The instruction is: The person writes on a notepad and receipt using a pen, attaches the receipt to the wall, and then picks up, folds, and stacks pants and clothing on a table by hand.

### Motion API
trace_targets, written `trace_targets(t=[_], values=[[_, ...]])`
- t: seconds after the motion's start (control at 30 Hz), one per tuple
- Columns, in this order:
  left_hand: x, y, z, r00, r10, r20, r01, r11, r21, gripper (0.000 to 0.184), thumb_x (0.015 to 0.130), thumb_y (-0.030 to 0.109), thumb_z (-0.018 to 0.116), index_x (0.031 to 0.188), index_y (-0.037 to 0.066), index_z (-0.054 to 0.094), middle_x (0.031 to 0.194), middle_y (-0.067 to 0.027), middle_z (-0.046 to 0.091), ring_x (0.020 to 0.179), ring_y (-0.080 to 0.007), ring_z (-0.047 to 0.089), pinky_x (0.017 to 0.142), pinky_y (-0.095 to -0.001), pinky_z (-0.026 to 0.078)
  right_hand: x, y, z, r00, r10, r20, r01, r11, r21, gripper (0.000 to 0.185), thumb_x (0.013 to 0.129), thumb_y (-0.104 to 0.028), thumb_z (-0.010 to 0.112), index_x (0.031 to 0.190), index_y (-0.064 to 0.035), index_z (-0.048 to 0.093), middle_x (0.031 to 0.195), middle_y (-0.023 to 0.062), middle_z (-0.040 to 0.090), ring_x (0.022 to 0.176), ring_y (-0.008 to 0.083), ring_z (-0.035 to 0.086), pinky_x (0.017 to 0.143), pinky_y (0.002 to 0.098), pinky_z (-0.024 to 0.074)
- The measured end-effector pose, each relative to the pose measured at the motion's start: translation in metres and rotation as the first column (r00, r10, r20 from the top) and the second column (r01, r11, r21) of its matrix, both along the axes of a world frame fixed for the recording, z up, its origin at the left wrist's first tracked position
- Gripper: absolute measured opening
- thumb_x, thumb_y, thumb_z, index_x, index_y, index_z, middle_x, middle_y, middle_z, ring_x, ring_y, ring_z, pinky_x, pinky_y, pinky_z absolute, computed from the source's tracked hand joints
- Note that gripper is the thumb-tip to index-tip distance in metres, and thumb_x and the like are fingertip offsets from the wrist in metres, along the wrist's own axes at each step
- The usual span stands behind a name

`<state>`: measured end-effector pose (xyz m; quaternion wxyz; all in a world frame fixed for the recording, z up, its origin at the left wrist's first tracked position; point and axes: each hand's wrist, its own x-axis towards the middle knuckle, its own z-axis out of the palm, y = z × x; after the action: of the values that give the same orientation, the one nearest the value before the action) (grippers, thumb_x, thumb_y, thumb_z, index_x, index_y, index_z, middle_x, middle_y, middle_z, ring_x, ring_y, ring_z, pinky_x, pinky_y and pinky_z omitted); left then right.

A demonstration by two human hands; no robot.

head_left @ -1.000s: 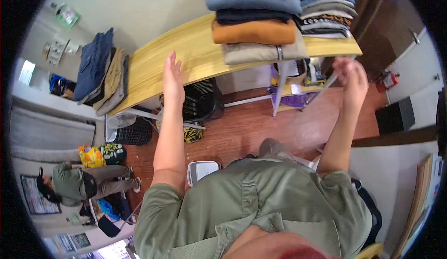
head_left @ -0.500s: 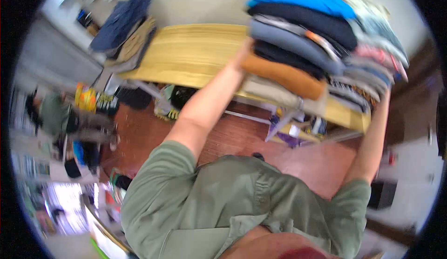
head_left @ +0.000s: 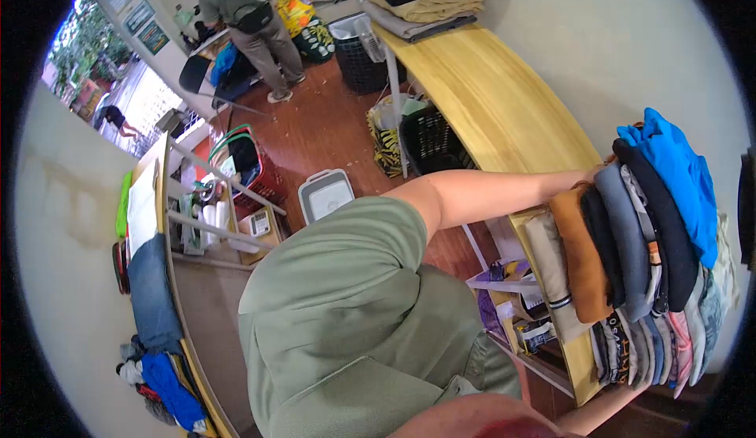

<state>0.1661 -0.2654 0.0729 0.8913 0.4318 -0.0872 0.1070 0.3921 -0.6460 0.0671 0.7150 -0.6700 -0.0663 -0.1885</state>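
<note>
Two stacks of folded clothes stand side by side at the right end of the wooden shelf top (head_left: 504, 95). The nearer stack (head_left: 626, 233) has a blue garment on top, then black, grey and brown ones, with beige at the bottom. My left hand (head_left: 596, 176) is against its far-left side, fingers mostly hidden behind the cloth. Beside it, a second stack (head_left: 657, 343) holds patterned, grey, pink and pale garments. My right hand (head_left: 630, 392) touches the outer side of that stack, and its fingers are hidden by cloth and wrist.
Another clothes stack (head_left: 429, 5) sits at the shelf's far end. Below are a black basket (head_left: 431, 142) and bags. A grey bin (head_left: 326, 194) and red basket (head_left: 264, 178) stand on the floor. Opposite, a table (head_left: 193, 359) holds clothes. A person (head_left: 244, 12) stands at the back.
The view has swung left, bringing the opposite table and doorway into sight. Both hands remain at the sides of the stacks, which stay at the shelf's end.
</note>
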Motion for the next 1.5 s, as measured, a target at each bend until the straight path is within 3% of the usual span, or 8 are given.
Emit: trace_targets(t=[0.17,0.3,0.4,0.6,0.77,0.9,1.27,1.5], values=[[0.018,0.043,-0.059,0.866,0.479,-0.142,-0.451,0.873,0.187,0.056,0.093,0.041,0.055,0.134,0.004,0.045,0.124,-0.0107,0.057,0.109,-0.0198,0.056,0.093,-0.0325,0.045,-0.111,0.012,0.026,0.768,-0.306,0.563,0.401,0.915,-0.049,0.067,0.095,-0.052,0.038,0.132,0.0036,0.042,0.121,0.0235,0.055,0.105,0.0309,0.057,0.089,0.0418,0.047],[-0.075,0.051,-0.064,0.591,0.806,-0.035,-0.677,0.519,0.521,0.057,0.091,0.036,0.06,0.133,0.0,0.043,0.122,-0.011,0.056,0.107,-0.0183,0.055,0.092,-0.031,0.045,-0.201,0.059,0.012,0.671,0.367,0.644,-0.123,0.912,-0.391,0.066,0.096,-0.05,0.036,0.132,0.0049,0.042,0.121,0.0241,0.055,0.105,0.0296,0.057,0.089,0.0413,0.0475],[-0.163,0.065,-0.077,0.314,0.947,0.064,-0.568,0.134,0.812,0.056,0.088,0.032,0.066,0.131,0.001,0.046,0.116,-0.0135,0.06,0.109,-0.0213,0.056,0.093,-0.033,0.045,-0.231,0.133,-0.01,0.155,0.962,0.225,-0.893,0.234,-0.385,0.041,0.086,-0.022,0.058,0.115,0.0066,0.053,0.114,0.0219,0.058,0.108,0.0306,0.055,0.096,0.0418,0.0415],[-0.409,0.043,-0.099,-0.412,0.802,0.432,0.129,-0.418,0.899,0.065,0.077,0.039,0.07,0.129,0.005,0.049,0.131,-0.0181,0.051,0.122,-0.0332,0.049,0.101,-0.0413,0.041,-0.246,0.211,-0.06,-0.366,0.875,-0.317,-0.866,-0.445,-0.227,0.038,0.08,-0.005,0.063,0.117,0.0019,0.057,0.117,0.0166,0.061,0.11,0.0247,0.055,0.098,0.0367,0.0408],[-0.598,-0.085,-0.049,-0.728,0.322,0.605,0.685,0.305,0.662,0.083,0.072,0.057,0.069,0.138,0.016,0.042,0.143,-0.018,0.039,0.131,-0.038,0.038,0.101,-0.065,0.028,-0.273,0.265,-0.1,-0.554,0.71,-0.434,-0.785,-0.62,-0.013,0.035,0.087,-0.008,0.061,0.12,0.0032,0.053,0.118,0.0139,0.06,0.107,0.0195,0.056,0.096,0.0326,0.0421],[-0.678,-0.192,-0.024,-0.92,-0.066,0.387,0.237,0.693,0.681,0.079,0.074,0.051,0.07,0.141,0.022,0.04,0.143,-0.0169,0.039,0.129,-0.0443,0.038,0.097,-0.0616,0.036,-0.296,0.294,-0.109,-0.571,0.655,-0.495,-0.757,-0.653,0.007,0.032,0.088,0.0,0.056,0.119,0.0037,0.053,0.116,0.0132,0.061,0.104,0.0181,0.057,0.095,0.0308,0.0435],[-0.788,-0.235,0.069,-0.934,0.224,0.279,0.357,0.633,0.687,0.037,0.078,0.026,0.065,0.109,0.006,0.064,0.104,-0.0198,0.066,0.099,-0.0341,0.063,0.087,-0.0419,0.05,-0.326,0.329,-0.116,-0.634,0.593,-0.497,-0.699,-0.714,0.04,0.029,0.091,-0.001,0.055,0.119,0.0049,0.052,0.115,0.0146,0.061,0.105,0.0185,0.058,0.096,0.032,0.0445],[-0.628,-0.192,0.262,-0.915,0.404,0.007,-0.029,-0.084,0.996,0.038,0.086,0.022,0.066,0.115,-0.002,0.062,0.099,-0.0154,0.068,0.087,-0.0254,0.065,0.079,-0.039,0.053,-0.367,0.346,-0.115,-0.848,0.434,-0.304,-0.521,-0.787,0.331,0.044,0.095,-0.026,0.053,0.128,0.0024,0.046,0.121,0.0198,0.057,0.111,0.0287,0.057,0.098,0.0396,0.0443]])
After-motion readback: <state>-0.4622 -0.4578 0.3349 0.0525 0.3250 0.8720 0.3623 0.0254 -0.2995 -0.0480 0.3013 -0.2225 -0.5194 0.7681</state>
